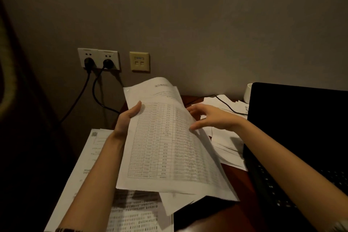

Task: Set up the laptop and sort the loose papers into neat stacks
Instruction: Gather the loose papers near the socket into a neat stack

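White sheets (165,137) printed with tables are held up over the reddish-brown worktop (237,177), tilted toward the camera. The left hand (126,118) grips their left edge, thumb on the front and fingers curled behind. The right hand (212,117) touches the right edge with fingers straight and loosely spread, holding nothing. A paper stack (88,158) lies on the worktop below the left forearm, and loose papers (227,147) are scattered under the right arm, beside the laptop (297,118). That laptop stands open at the right, screen dark. A white cup (248,93) stands behind it. Two black plugs sit in the wall sockets (98,60).
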